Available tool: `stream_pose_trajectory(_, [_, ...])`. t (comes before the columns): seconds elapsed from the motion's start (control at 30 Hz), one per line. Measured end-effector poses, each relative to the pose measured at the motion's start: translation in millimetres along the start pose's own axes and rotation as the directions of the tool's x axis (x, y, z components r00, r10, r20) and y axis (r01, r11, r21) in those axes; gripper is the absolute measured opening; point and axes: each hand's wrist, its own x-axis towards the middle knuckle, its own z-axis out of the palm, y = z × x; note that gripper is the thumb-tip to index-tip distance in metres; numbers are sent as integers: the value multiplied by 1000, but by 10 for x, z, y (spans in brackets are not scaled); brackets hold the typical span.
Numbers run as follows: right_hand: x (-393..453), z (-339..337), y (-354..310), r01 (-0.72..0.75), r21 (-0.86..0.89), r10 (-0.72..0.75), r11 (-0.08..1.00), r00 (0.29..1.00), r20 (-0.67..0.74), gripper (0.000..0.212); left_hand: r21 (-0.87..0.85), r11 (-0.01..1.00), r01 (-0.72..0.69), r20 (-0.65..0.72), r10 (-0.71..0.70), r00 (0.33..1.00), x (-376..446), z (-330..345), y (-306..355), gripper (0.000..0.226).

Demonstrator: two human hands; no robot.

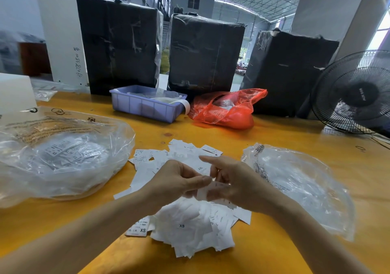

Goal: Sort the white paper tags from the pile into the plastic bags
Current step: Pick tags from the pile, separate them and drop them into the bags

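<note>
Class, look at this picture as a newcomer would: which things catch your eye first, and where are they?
The pile of white paper tags on the yellow table draws the eye, with the left hand and right hand pinching tags above it. Clear plastic bags lie on either side, and a red plastic bag sits behind, before three black wrapped parcels.

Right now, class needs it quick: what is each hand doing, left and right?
Left hand: fingers curled, pinching a white paper tag above the pile.
Right hand: pinching the same tag, index finger extended.
</note>
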Motion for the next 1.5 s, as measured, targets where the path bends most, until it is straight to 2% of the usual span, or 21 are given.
stream_pose_trajectory(0.07, [-4, -9, 8, 4, 50, -2, 999, 999, -46, 78, -9, 1000, 1, -2, -1, 1000, 2, 4, 5, 28])
stream_pose_trajectory(0.13, [-4, -18, 23, 12, 75, -5, 997, 997, -82, 71, -29, 1000, 12, -12, -12, 1000, 11, -13, 10, 26])
stream_pose_trajectory(0.3, [-12, -113, 90, 23, 164, 22, 986, 962, -272, 25, -135, 988, 72, -24, -76, 997, 44, -67, 7, 13])
stream_pose_trajectory(0.37, [-13, -138, 100, 31, 226, 42, 974, 950, -311, 18, -166, 982, 92, -26, -98, 995, 43, -69, 13, 13])
stream_pose_trajectory(0.53, [-6, -91, 70, 58, 238, 12, 970, 960, -280, 17, -164, 982, 98, 5, -98, 995, 28, -61, 21, 16])
stream_pose_trajectory(0.7, [3, -59, 88, 57, 174, -14, 983, 971, -240, 14, -137, 987, 88, 42, -83, 996, 29, -51, 22, 19])
stream_pose_trajectory(1.03, [-5, -33, 79, 101, 84, -70, 991, 948, -312, 14, -79, 993, 91, 26, -89, 996, 24, -57, 25, 15])
stream_pose_trajectory(1.3, [-12, -58, 52, 88, 122, -50, 989, 957, -287, 15, -75, 993, 87, 15, -87, 996, 29, -60, 17, 14])
stream_pose_trajectory(1.5, [-12, -11, 33, 97, 58, -77, 994, 957, -279, 12, -57, 995, 79, 39, -77, 996, 21, -52, 13, 15])
